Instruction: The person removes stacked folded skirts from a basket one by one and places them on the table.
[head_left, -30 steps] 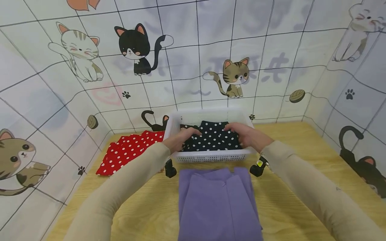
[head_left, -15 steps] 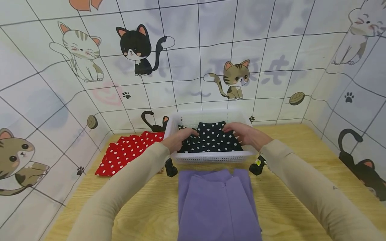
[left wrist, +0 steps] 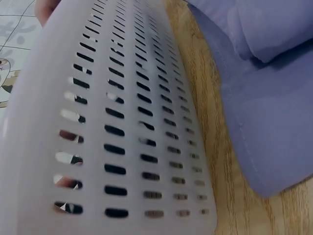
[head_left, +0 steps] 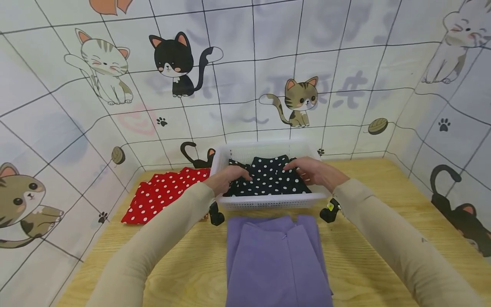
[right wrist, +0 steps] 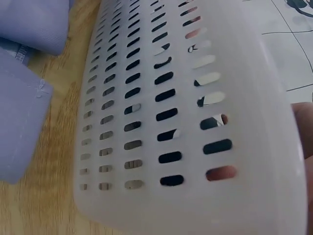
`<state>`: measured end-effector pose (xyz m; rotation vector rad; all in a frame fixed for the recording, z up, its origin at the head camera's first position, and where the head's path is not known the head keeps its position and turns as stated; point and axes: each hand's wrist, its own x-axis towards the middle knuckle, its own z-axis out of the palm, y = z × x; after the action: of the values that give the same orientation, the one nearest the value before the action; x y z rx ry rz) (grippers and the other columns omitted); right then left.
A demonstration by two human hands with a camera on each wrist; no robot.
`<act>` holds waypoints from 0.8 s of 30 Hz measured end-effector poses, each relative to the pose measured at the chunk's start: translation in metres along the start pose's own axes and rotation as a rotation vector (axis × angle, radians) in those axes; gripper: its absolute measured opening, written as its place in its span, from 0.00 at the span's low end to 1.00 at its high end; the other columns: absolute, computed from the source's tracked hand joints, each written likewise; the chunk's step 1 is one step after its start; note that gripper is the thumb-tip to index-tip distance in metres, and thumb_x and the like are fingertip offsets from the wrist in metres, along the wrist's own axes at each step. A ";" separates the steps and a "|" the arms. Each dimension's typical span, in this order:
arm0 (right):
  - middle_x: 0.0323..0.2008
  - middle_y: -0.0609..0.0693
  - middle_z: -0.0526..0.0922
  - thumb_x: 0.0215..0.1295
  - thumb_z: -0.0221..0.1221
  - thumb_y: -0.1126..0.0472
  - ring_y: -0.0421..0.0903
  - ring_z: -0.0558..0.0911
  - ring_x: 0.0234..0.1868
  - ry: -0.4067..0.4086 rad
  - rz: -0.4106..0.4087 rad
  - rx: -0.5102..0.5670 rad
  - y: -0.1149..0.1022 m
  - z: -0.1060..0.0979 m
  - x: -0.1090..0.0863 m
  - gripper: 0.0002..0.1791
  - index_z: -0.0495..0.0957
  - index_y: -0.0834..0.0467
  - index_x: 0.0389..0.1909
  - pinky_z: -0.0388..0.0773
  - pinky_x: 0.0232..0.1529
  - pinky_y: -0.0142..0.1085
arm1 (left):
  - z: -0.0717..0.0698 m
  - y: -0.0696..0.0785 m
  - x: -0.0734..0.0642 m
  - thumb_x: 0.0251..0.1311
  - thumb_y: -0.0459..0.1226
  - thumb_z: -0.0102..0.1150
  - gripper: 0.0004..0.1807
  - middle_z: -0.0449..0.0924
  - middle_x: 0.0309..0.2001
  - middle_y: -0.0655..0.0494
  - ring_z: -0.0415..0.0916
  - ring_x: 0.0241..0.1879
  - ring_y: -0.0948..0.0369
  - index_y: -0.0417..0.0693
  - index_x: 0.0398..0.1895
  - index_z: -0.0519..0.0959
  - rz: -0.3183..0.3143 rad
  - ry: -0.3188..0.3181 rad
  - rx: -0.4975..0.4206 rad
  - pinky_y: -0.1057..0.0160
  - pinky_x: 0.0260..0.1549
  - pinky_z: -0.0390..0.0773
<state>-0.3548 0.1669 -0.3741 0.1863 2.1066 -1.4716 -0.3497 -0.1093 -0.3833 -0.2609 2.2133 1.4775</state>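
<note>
A black polka-dot cloth (head_left: pixel 268 175) lies in a white plastic basket (head_left: pixel 272 201) with slotted sides. From the left, my left hand (head_left: pixel 229 177) reaches over the rim, its extended fingers touching the cloth near the left end. My right hand (head_left: pixel 312 170) comes in from the other side, fingers loosely bent over the cloth's right part. Both wrist views mostly show the basket wall (left wrist: pixel 93 122), with dark fabric behind its slots. A bit of a hand (right wrist: pixel 304 129) shows past the rim in the right wrist view. The lower fingers are partly hidden inside the basket.
Folded purple fabric (head_left: pixel 278 264) lies on the wooden table (head_left: pixel 184 264) in front of the basket. Red polka-dot cloth (head_left: pixel 161 192) rests to the basket's left. Behind stands a wall covering (head_left: pixel 238 85) printed with cats and a grid.
The black polka-dot cloth has shifted slightly toward the front of the basket and spread a little. Both hands stay over it with small finger shifts; the left fingertips have dipped slightly.
</note>
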 end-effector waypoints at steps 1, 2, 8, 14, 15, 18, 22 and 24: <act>0.64 0.59 0.73 0.73 0.56 0.54 0.53 0.75 0.59 -0.011 -0.013 -0.004 0.001 0.000 0.000 0.30 0.65 0.59 0.72 0.76 0.57 0.42 | 0.000 0.000 0.000 0.57 0.34 0.69 0.34 0.67 0.75 0.46 0.59 0.78 0.46 0.44 0.70 0.73 0.020 -0.006 0.022 0.44 0.79 0.57; 0.66 0.60 0.71 0.73 0.55 0.55 0.54 0.74 0.61 -0.026 -0.034 -0.004 0.002 0.000 0.000 0.30 0.64 0.61 0.72 0.77 0.60 0.44 | -0.001 0.000 0.000 0.58 0.32 0.68 0.32 0.67 0.76 0.46 0.58 0.78 0.46 0.44 0.69 0.75 0.042 -0.008 0.047 0.43 0.79 0.56; 0.73 0.62 0.64 0.74 0.51 0.65 0.50 0.74 0.61 -0.084 -0.148 0.016 0.005 -0.001 -0.004 0.29 0.62 0.64 0.74 0.79 0.63 0.45 | -0.006 0.004 -0.003 0.58 0.26 0.64 0.29 0.68 0.74 0.43 0.66 0.72 0.47 0.46 0.65 0.79 0.081 -0.011 0.080 0.45 0.76 0.63; 0.65 0.62 0.71 0.72 0.50 0.67 0.41 0.86 0.40 -0.109 -0.177 0.137 0.002 -0.007 -0.006 0.31 0.62 0.63 0.76 0.87 0.42 0.33 | -0.015 0.013 -0.007 0.59 0.27 0.65 0.29 0.71 0.70 0.44 0.73 0.57 0.52 0.50 0.65 0.79 0.095 -0.013 0.065 0.51 0.66 0.74; 0.66 0.62 0.70 0.71 0.49 0.68 0.41 0.86 0.40 -0.128 -0.175 0.151 0.002 -0.008 -0.007 0.32 0.61 0.63 0.76 0.87 0.42 0.32 | -0.016 0.015 -0.008 0.59 0.27 0.66 0.29 0.72 0.70 0.45 0.74 0.55 0.53 0.50 0.65 0.79 0.101 -0.010 0.058 0.53 0.62 0.76; 0.71 0.64 0.68 0.69 0.47 0.71 0.40 0.86 0.41 -0.164 -0.180 0.167 0.001 -0.011 -0.011 0.34 0.61 0.63 0.77 0.86 0.43 0.30 | -0.020 0.018 -0.012 0.58 0.26 0.67 0.30 0.73 0.69 0.45 0.77 0.50 0.55 0.51 0.65 0.79 0.129 -0.018 0.016 0.59 0.50 0.81; 0.73 0.66 0.66 0.65 0.46 0.72 0.38 0.86 0.39 -0.128 -0.248 0.150 0.000 -0.012 -0.020 0.36 0.62 0.63 0.77 0.85 0.42 0.28 | -0.027 0.020 -0.020 0.59 0.25 0.64 0.28 0.74 0.68 0.47 0.80 0.45 0.58 0.47 0.64 0.80 0.186 -0.062 -0.082 0.63 0.39 0.84; 0.74 0.66 0.66 0.65 0.47 0.72 0.37 0.86 0.37 -0.102 -0.292 0.147 -0.003 -0.015 -0.028 0.36 0.62 0.61 0.78 0.85 0.40 0.28 | -0.031 0.022 -0.025 0.61 0.25 0.63 0.26 0.75 0.67 0.48 0.81 0.43 0.59 0.46 0.64 0.80 0.206 -0.084 -0.129 0.64 0.37 0.85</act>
<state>-0.3383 0.1843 -0.3536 -0.1460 2.0074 -1.7662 -0.3451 -0.1306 -0.3434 -0.0109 2.1334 1.7109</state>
